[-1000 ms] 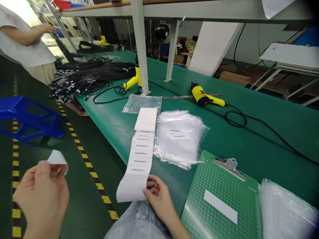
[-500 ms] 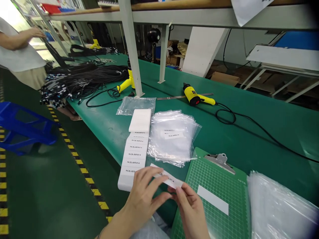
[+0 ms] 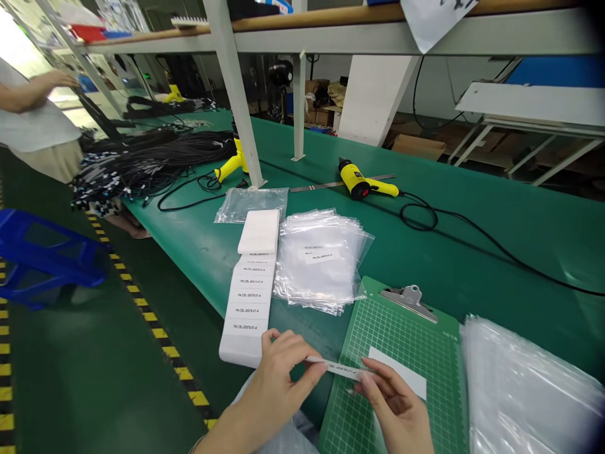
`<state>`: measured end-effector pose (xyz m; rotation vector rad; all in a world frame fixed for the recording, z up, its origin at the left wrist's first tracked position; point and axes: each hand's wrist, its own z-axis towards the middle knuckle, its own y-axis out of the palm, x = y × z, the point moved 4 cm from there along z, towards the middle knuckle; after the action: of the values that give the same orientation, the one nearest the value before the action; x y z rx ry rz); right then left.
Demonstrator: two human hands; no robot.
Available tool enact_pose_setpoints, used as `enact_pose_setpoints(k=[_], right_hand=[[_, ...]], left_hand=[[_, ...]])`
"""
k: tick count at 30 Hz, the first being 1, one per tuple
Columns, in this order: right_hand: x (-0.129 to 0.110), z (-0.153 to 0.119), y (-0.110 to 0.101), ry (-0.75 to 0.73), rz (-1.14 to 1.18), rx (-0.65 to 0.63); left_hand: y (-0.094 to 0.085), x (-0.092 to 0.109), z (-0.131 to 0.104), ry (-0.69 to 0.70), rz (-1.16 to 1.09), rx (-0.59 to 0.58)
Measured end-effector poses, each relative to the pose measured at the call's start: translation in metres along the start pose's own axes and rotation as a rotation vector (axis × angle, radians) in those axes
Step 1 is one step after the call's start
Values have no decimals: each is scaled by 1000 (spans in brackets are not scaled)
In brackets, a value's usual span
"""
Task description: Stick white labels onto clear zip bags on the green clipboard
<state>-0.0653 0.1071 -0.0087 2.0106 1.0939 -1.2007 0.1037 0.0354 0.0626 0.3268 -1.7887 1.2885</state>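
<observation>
A narrow white printed label (image 3: 341,369) is stretched between my two hands, over the left edge of a green gridded clipboard (image 3: 352,413). My left hand (image 3: 283,378) pinches its left end between thumb and fingers. Its right end is held by my right hand (image 3: 394,403), thumb against fingers. Under my right hand, a blank white strip (image 3: 401,373) lies on the clipboard. Left of my hands lies a folded strip of labels (image 3: 246,309), printed with part numbers. Behind them is a stack of clear plastic bags (image 3: 316,277), the top one bearing a label.
More clear bags (image 3: 524,391) lie right of the clipboard. A yellow heat gun (image 3: 354,180) with a trailing cord rests farther back near a metal ruler (image 3: 316,186). Bundled black cables (image 3: 161,154) and another yellow heat gun (image 3: 230,167) are left. A person (image 3: 38,113) stands beyond a blue stool (image 3: 47,252).
My left hand has gripped the label's left end. Both hands have moved lower and right, and the label is now tilted nearly edge-on. The view has shifted slightly.
</observation>
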Motion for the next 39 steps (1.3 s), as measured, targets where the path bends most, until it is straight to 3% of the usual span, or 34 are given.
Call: enact_pose_setpoints(k=[5,10,14,18,22,24,28,32,35,39], right_hand=[[-10,2,-12,-179,-91,-40],[-24,-6,-28,-231,-187,8],[-33,-17,-48,-351,-300,82],[-40,-35,-71,-430,-274,247],[-35,-49,-110,-358,-238,413],[-28,-60,-140,-316,-231,579],[-6,-91,-202,-185,-178,933],[5,-116,-235,-122,-123,1053],[8,-126,-245,-82,-102,1056],[13,-130,-250,-91,-57,1101]], left_hand=[[5,10,4,64,-1,-45],[17,11,10,23,0,-46],[37,11,17,-37,-18,-102],[64,24,25,46,-43,-210],[95,47,44,160,-25,-420],[112,65,56,226,-14,-471],[161,116,79,398,138,-420],[231,160,91,516,221,-384],[272,168,95,545,267,-388],[287,156,103,514,255,-432]])
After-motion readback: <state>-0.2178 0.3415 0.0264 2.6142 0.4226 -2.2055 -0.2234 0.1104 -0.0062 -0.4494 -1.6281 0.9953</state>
